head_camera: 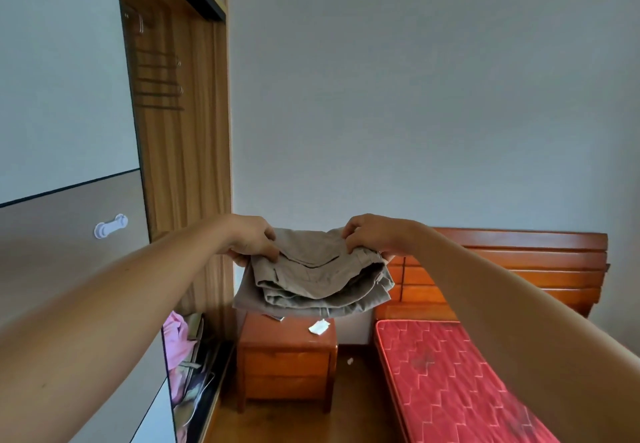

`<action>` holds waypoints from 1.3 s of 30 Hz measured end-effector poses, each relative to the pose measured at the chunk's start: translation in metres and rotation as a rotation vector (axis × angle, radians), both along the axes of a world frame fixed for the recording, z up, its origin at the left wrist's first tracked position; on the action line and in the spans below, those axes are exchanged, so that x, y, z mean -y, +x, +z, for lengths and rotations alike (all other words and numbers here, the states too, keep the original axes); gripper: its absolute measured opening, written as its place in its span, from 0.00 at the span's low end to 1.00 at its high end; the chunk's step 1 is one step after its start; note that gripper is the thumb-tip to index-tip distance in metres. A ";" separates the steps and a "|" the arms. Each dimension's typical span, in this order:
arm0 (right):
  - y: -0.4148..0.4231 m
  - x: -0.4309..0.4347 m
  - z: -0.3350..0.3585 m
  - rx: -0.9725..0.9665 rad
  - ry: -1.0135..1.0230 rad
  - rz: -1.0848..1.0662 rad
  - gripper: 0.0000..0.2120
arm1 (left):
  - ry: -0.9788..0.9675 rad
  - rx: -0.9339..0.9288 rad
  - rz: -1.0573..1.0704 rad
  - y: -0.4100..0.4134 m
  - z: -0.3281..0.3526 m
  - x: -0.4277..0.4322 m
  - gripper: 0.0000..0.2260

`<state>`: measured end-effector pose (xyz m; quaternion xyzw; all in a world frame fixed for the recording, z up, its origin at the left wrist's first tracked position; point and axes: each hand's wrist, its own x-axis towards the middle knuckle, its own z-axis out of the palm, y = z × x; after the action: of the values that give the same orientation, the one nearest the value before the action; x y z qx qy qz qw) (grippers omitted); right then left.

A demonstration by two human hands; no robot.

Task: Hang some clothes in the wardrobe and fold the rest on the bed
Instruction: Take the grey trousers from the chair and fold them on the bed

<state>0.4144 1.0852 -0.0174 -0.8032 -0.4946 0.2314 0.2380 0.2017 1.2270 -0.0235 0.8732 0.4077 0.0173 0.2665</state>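
You are holding a bundle of khaki trousers (311,279) up in the air in front of you, folded over on itself in several layers. By my reading you are in the folding half of the job with this piece, or carrying the finished fold to its place. Your left hand (252,240) pinches the upper left edge of the bundle, thumb on top and fingers curled beneath. Your right hand (372,234) pinches the upper right edge the same way, so both hands are closed on cloth and nothing else. The trousers hang from between the two grips, the loose layers sagging below your knuckles. They touch no surface: they are held above the wooden nightstand (287,363), which carries a scrap of white paper (318,327), with the wardrobe (183,165) to the left and the bed (450,373) with its red mattress to the right, in front of a wooden headboard (502,262). In the wardrobe opening you can make out what look like hangers (159,75) high up and a pink garment (176,338) low down, beside the sliding door (52,96). The next move, as I judge it, calls for swinging the bundle right and down onto the mattress. Hold both pinches level so the layers do not slide apart, and let go only once the underside lies flat.
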 end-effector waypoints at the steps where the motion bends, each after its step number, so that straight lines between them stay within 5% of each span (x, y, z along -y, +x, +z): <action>1: 0.008 -0.016 -0.003 -0.004 -0.002 -0.008 0.15 | 0.002 -0.009 -0.007 0.009 -0.003 -0.017 0.25; 11: 0.121 -0.207 -0.057 -0.041 -0.032 0.058 0.14 | 0.046 -0.112 0.044 0.115 -0.045 -0.187 0.18; 16: 0.180 -0.326 -0.070 -0.017 -0.082 0.169 0.14 | 0.044 -0.100 0.152 0.166 -0.061 -0.276 0.25; 20: 0.201 -0.413 -0.075 0.005 -0.140 0.269 0.14 | 0.021 -0.097 0.250 0.182 -0.069 -0.339 0.15; 31: 0.174 -0.640 -0.110 0.084 -0.217 0.551 0.13 | -0.044 -0.118 0.456 0.144 -0.110 -0.508 0.20; 39: 0.112 -0.800 -0.135 0.117 -0.171 0.734 0.10 | -0.197 0.045 0.699 0.082 -0.138 -0.631 0.14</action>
<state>0.5264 1.8850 -0.1524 -0.6015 -0.7410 0.2954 0.0427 0.2838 1.8576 -0.1615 0.6506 0.6754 0.0871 0.3361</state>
